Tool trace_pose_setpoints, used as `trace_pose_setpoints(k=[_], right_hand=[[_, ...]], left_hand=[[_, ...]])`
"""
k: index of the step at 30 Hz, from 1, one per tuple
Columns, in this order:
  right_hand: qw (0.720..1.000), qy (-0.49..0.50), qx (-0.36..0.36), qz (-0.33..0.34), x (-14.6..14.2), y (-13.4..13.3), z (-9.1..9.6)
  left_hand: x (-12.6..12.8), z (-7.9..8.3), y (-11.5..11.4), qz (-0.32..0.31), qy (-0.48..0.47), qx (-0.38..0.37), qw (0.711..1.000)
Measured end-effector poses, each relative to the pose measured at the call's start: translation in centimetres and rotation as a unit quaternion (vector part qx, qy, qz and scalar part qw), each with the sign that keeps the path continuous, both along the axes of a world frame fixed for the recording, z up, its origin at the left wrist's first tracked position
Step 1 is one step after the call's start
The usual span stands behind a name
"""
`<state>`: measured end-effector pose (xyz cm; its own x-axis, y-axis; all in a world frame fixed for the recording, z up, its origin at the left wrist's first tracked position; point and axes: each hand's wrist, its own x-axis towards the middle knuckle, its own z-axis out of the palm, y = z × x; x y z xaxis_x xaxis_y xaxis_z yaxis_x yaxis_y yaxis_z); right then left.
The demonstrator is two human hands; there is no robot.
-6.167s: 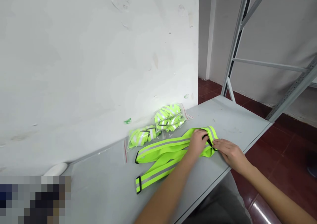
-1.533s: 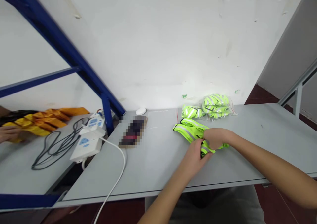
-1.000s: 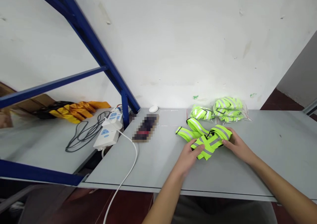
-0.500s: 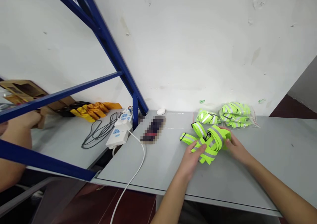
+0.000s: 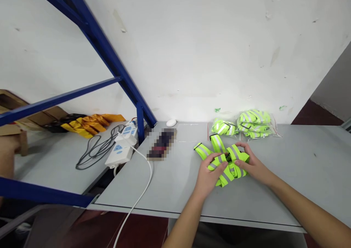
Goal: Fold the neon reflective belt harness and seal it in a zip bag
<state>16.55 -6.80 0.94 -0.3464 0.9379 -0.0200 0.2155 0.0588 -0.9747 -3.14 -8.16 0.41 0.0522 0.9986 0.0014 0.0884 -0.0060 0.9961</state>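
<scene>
A neon-yellow reflective strap harness [image 5: 226, 176] with grey stripes and black buckles lies bunched on the grey table, between both hands. My left hand [image 5: 210, 173] grips its left side, thumb on top and fingers partly hidden behind the straps. On the right side, my right hand [image 5: 253, 164] pinches the folded straps between thumb and fingers. Two loose strap ends with black buckles stick out to the upper left. Just behind, clear plastic bags [image 5: 256, 123] hold more straps of the same kind, against the wall.
A blurred-out phone-like object [image 5: 162, 143] and a white oval case [image 5: 171, 122] lie to the left. A white power strip [image 5: 122, 149] trails a white cable across the table. Blue metal framing [image 5: 109, 57] divides off another table with yellow-orange items [image 5: 93, 123] and another person's arm [image 5: 7, 156].
The straps have become more compactly gathered, and my right hand has closed over their right side. The view has shifted slightly right. The other person's arm has moved toward the left edge.
</scene>
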Motion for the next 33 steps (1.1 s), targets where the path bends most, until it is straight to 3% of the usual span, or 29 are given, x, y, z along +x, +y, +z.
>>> trace_pose_setpoints(k=[6,12,17,19,21,25,27,29,31,33], right_hand=[[0.999,0.023,-0.023,0.017,-0.2,0.2,0.5],[0.992,0.012,0.09,-0.086,-0.8,0.2,0.7],[0.973,-0.014,0.199,-0.12,-0.4,-0.5,0.5],[0.953,-0.039,0.289,-0.081,-0.3,-0.7,0.1],[0.915,-0.075,0.396,-0.01,-0.3,-1.0,-0.4],[0.824,-0.152,0.536,0.099,-0.7,-1.3,-1.6],[0.806,-0.192,0.55,0.108,-0.7,-1.1,-1.8],[0.806,-0.235,0.535,0.099,-0.5,-0.6,-1.5],[0.822,-0.273,0.492,0.086,0.1,-0.2,-0.8],[0.863,-0.272,0.42,0.074,0.8,0.1,0.0]], left_hand=[[0.3,0.2,0.1,0.011,0.026,0.036,0.999],[0.4,-0.2,0.4,0.069,0.013,0.032,0.997],[-0.2,-0.6,0.3,0.028,-0.083,-0.058,0.994],[-0.5,-0.7,0.4,-0.022,-0.148,-0.127,0.981],[-0.8,-0.5,0.5,-0.055,-0.202,-0.183,0.961],[-1.7,0.2,0.9,-0.062,-0.232,-0.173,0.955],[-2.0,0.6,1.0,-0.076,-0.232,-0.134,0.96],[-2.0,1.0,1.1,-0.072,-0.217,-0.087,0.97],[-1.6,1.5,1.3,-0.041,-0.185,-0.027,0.982],[-1.1,2.0,1.7,-0.009,-0.149,0.043,0.988]])
